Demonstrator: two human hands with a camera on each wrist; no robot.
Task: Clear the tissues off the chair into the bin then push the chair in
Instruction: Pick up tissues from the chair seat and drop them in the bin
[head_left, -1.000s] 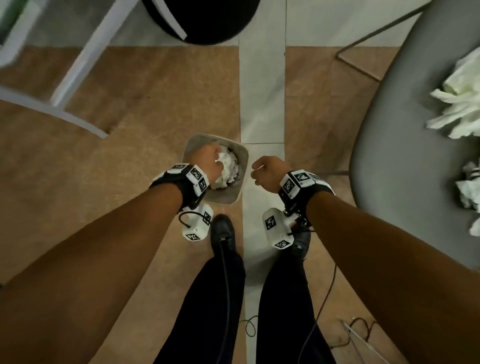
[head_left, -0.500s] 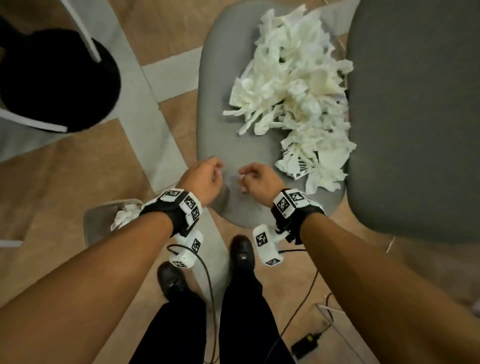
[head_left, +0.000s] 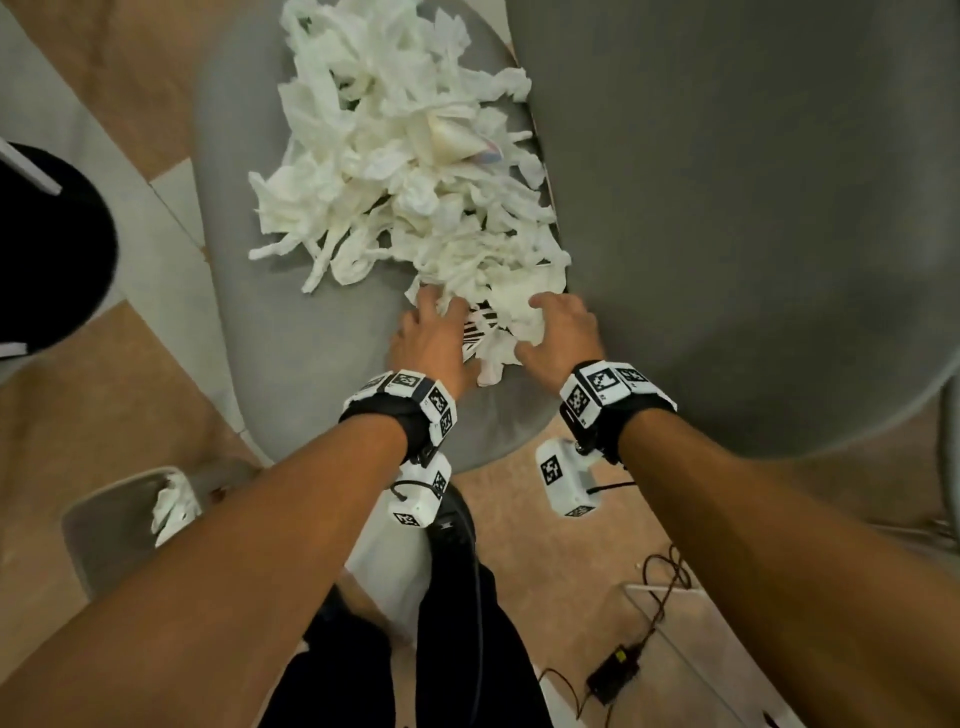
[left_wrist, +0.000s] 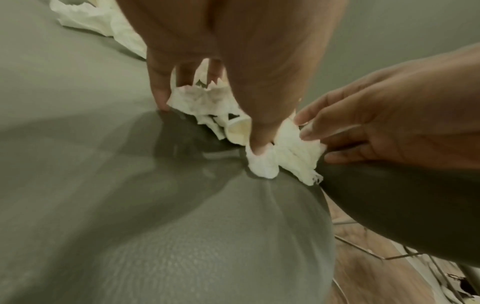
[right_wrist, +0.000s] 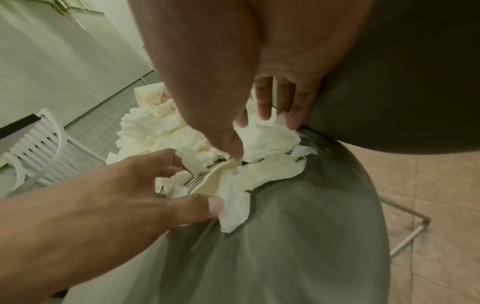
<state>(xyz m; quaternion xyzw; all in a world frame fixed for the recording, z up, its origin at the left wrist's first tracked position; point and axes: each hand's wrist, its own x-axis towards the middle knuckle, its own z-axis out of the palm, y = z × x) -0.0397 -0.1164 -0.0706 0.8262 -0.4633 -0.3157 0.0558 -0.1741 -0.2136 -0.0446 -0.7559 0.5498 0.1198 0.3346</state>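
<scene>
A heap of crumpled white tissues (head_left: 405, 171) lies on the grey chair seat (head_left: 291, 338), against the chair back (head_left: 753, 208). Both hands are at the near end of the heap. My left hand (head_left: 441, 332) has its fingers over a clump and its thumb pressed into it (left_wrist: 207, 115). My right hand (head_left: 545, 327) curls round the same clump from the other side (right_wrist: 254, 135). A black-and-white striped piece (head_left: 475, 332) shows under the tissues between the hands. The grey bin (head_left: 98, 525) stands on the floor at the lower left with tissue (head_left: 171, 506) in it.
A black round seat (head_left: 47, 249) is on the left. My legs and shoe (head_left: 452, 571) stand between bin and chair. Cables and a black adapter (head_left: 613, 675) lie on the wooden floor at the lower right. A white slatted chair (right_wrist: 39, 148) stands further off.
The view swung from the bin to the chair. Both hands, curled and empty half a second ago at the seat's near edge, have reached forward and spread onto the near tissues.
</scene>
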